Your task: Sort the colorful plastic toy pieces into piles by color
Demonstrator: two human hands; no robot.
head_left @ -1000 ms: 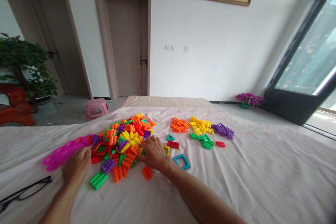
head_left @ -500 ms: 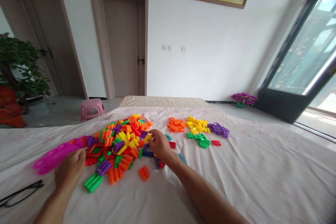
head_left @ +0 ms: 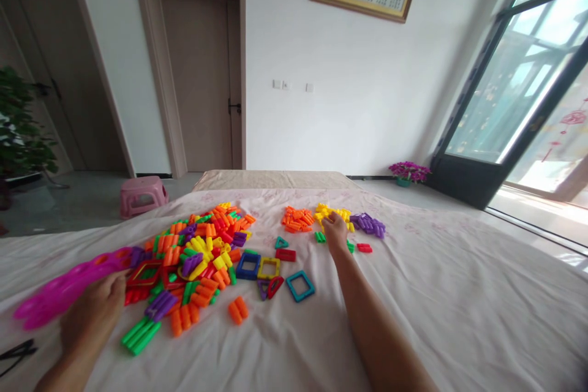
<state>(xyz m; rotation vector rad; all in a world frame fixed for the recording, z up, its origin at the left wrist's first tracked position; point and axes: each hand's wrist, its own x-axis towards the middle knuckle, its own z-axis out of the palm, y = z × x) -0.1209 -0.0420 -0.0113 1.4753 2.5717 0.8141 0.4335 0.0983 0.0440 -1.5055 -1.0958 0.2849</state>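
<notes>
My right hand [head_left: 335, 229] is over the front of the yellow pile [head_left: 324, 210], its fingers closed together; whatever they hold is too small to name. Behind its wrist shows part of the green pieces [head_left: 320, 237]. The orange pile [head_left: 297, 219] lies to its left, the purple pile [head_left: 367, 224] to its right. On the left, my left hand [head_left: 94, 312] rests beside the large mixed heap [head_left: 202, 257], near a red frame piece [head_left: 144, 274] and the pink tray-like piece [head_left: 68, 288]. Its fingertips are bent at the heap's edge, and their grip is unclear.
Frame pieces in blue [head_left: 248, 266], yellow [head_left: 277, 267] and teal [head_left: 300, 286] lie mid-table. Two joined orange tubes [head_left: 237, 310] are in front of the heap. Dark glasses [head_left: 18, 350] lie at the left edge. A pink stool [head_left: 144, 196] stands beyond the table.
My right hand has moved right, from the mixed heap to the yellow pile, uncovering the frame pieces. The view has shifted slightly right. My left hand stays by the heap's left side.
</notes>
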